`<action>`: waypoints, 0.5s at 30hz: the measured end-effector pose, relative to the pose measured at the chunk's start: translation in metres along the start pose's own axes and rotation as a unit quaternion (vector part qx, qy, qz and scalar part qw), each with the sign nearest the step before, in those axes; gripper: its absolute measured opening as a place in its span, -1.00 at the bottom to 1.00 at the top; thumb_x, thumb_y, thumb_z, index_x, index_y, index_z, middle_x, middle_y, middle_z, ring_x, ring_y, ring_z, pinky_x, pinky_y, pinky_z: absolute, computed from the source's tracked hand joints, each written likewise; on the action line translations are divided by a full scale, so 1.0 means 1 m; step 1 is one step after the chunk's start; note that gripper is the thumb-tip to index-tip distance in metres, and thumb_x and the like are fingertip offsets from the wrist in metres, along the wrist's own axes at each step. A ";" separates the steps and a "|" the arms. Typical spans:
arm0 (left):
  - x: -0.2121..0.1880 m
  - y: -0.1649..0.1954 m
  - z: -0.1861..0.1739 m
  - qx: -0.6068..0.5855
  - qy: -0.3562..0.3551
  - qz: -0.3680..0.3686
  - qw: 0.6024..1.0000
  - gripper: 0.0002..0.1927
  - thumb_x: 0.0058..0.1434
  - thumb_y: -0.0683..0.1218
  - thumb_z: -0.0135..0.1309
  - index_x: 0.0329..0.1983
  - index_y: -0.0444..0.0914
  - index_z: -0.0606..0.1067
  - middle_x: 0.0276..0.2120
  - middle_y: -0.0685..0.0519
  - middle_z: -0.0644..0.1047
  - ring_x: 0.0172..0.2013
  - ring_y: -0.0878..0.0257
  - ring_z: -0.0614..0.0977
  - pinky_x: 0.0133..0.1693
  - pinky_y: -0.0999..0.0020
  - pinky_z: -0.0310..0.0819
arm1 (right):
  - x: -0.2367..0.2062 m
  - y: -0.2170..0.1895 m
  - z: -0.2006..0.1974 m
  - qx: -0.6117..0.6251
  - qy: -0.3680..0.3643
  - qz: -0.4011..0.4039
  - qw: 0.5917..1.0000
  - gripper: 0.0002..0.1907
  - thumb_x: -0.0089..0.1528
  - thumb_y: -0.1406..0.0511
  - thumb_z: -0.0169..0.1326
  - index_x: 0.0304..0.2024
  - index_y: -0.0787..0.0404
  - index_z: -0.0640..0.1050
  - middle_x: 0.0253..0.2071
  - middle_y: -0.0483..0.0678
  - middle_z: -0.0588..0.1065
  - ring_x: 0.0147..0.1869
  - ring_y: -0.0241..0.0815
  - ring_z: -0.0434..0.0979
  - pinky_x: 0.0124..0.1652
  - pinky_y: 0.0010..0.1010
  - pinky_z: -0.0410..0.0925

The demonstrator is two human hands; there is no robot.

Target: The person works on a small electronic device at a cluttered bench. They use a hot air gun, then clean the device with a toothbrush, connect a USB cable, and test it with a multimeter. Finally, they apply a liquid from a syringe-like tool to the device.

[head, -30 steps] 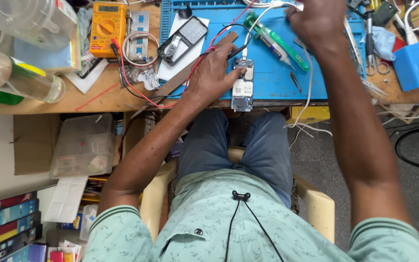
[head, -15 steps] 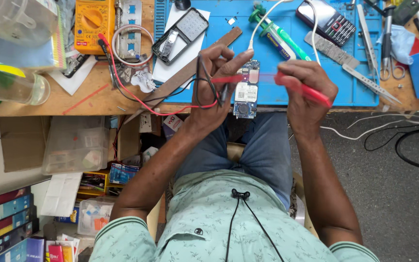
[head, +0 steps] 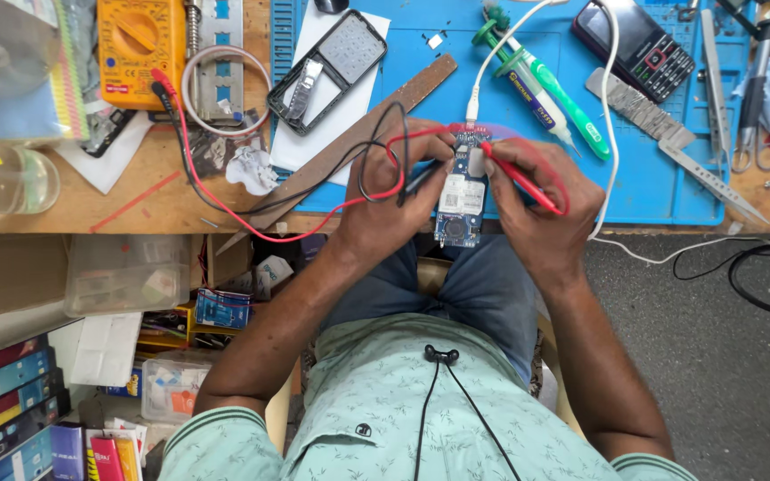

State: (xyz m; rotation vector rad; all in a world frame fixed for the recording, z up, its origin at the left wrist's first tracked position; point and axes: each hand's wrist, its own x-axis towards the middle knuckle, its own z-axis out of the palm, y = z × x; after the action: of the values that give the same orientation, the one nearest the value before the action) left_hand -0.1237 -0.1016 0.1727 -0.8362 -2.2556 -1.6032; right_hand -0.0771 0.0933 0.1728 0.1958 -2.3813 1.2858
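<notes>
Head view, looking down on a seated person at a wooden counter (head: 91,209). At centre frame, on the near edge of a blue work mat (head: 634,191), lies a blue circuit board (head: 459,200) with a white cable (head: 501,44) plugged into its upper end. The left hand (head: 394,200), just left of the board, has its grip closed on a black probe (head: 422,178) whose tip meets the board's left edge. The right hand (head: 541,209), just right of the board, has its grip closed on a red probe (head: 514,178), tip touching the board's upper part. Red and black leads (head: 225,209) run left to an orange multimeter (head: 134,49) at upper left. Also on the mat: an opened phone shell (head: 331,67) on white paper, a green syringe (head: 550,93), and a keypad phone (head: 639,44) at upper right.
</notes>
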 end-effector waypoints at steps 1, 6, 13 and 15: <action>0.000 -0.002 0.002 -0.007 -0.001 0.004 1.000 -0.70 0.22 -0.36 0.26 -0.07 -0.31 0.43 -0.14 -0.05 0.59 -0.06 0.06 0.70 -0.05 0.21 0.62 | 0.001 0.000 0.001 -0.016 0.000 -0.014 1.000 -0.79 0.35 0.51 0.32 0.00 0.32 0.61 -0.02 0.06 0.61 -0.01 -0.18 0.67 -0.04 -0.43 0.51; -0.001 -0.008 0.007 -0.016 -0.010 -0.004 1.000 -0.67 0.25 -0.37 0.26 -0.02 -0.34 0.41 -0.11 -0.06 0.57 -0.04 0.06 0.69 -0.06 0.22 0.62 | 0.002 0.000 0.008 -0.046 -0.001 -0.029 0.999 -0.79 0.37 0.47 0.32 0.04 0.26 0.61 0.02 0.08 0.62 -0.01 -0.10 0.70 -0.06 -0.43 0.51; -0.002 -0.001 0.001 0.002 -0.018 0.020 1.000 -0.69 0.25 -0.35 0.25 -0.03 -0.29 0.43 0.07 -0.16 0.54 0.14 -0.07 0.60 0.16 0.09 0.48 | -0.003 0.009 -0.021 -0.049 0.098 -0.110 0.988 -0.84 0.40 0.46 0.12 0.04 0.29 0.57 -0.12 0.05 0.59 -0.07 -0.09 0.65 -0.10 -0.33 0.53; -0.006 0.010 0.002 0.039 0.023 0.036 0.998 -0.72 0.37 -0.33 0.26 0.03 -0.28 0.43 0.08 -0.10 0.55 0.14 0.07 0.63 0.10 0.22 0.56 | -0.005 0.002 -0.047 -0.076 0.151 -0.159 0.973 -0.87 0.43 0.41 0.05 0.02 0.28 0.50 -0.01 0.11 0.57 0.05 0.03 0.65 -0.01 -0.18 0.56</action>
State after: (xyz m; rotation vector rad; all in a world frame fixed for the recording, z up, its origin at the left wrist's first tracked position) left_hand -0.1124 -0.0991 0.1766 -0.8410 -2.2144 -1.4769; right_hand -0.0590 0.1330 0.1915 0.2977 -2.0758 0.9092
